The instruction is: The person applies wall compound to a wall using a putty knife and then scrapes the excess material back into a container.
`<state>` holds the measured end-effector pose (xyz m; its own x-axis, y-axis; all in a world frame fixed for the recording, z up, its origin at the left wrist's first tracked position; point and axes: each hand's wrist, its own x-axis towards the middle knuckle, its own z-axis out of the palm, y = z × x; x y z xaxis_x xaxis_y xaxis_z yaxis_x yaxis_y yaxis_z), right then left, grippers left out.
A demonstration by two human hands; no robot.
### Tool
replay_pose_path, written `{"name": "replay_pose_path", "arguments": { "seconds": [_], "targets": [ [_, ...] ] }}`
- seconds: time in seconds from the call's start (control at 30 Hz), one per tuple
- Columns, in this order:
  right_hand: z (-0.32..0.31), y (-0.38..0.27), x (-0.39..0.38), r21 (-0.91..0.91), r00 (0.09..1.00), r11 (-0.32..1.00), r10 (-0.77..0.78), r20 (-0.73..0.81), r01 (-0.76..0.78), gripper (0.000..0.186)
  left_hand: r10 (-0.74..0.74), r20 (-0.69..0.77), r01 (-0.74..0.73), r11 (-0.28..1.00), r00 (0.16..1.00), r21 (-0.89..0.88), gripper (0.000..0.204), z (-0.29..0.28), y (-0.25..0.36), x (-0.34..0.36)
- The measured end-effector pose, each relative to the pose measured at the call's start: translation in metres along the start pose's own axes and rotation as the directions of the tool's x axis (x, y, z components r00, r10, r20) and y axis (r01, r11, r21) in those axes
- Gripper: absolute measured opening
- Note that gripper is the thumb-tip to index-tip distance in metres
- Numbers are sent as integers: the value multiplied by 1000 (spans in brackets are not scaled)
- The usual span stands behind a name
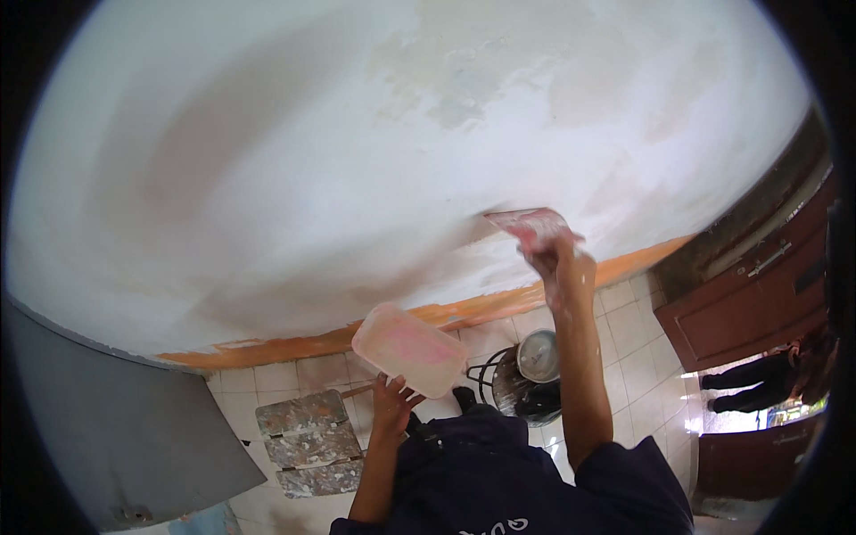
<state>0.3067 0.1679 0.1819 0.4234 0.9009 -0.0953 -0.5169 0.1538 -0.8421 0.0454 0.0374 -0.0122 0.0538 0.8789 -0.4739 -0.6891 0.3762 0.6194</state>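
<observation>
Right hand [555,259] raised at the lower part of a white-coated wall [357,152], fingers pinching a red-and-white putty spreader [532,225]. Hand slightly blurred; exact finger placement cannot be told. Spreader's long edge lies at the wall surface, above an orange band [294,347] along the wall's foot. Pale smears on the right forearm.

Left hand [392,401] below and to the left, gripping the near rim of a shallow rectangular tray [412,349], fingers somewhat apart. Tray tilted, pinkish residue inside, held between torso and wall.

Wall patchy: greyish areas toward the top, smoother white lower down.

On the tiled floor [635,343]: a paint-spattered slatted stool [308,437] left of the tray; right of it, a dark, stained bucket [522,392] with a round pale container [539,356] at its top. Grey panel [107,410] far left. Far right, brown door [749,294]; another person [758,379], dark trousers, by the doorway.
</observation>
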Motion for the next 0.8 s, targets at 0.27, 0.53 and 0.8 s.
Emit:
{"name": "replay_pose_path", "arguments": {
  "seconds": [0.27, 0.53, 0.8],
  "targets": [
    [-32, 80, 25, -61, 995, 996, 59, -76, -64, 16, 41, -42, -41, 999, 998, -4, 54, -11, 3, -9],
    [0, 7, -12, -93, 1000, 995, -31, 2, 31, 16, 46, -75, -47, 999, 996, -16, 54, -20, -1, -21],
    [-2, 57, 23, -43, 1000, 999, 9, -17, -10, 17, 50, -44, -51, 999, 998, -16, 53, -16, -2, -25]
  ]
}}
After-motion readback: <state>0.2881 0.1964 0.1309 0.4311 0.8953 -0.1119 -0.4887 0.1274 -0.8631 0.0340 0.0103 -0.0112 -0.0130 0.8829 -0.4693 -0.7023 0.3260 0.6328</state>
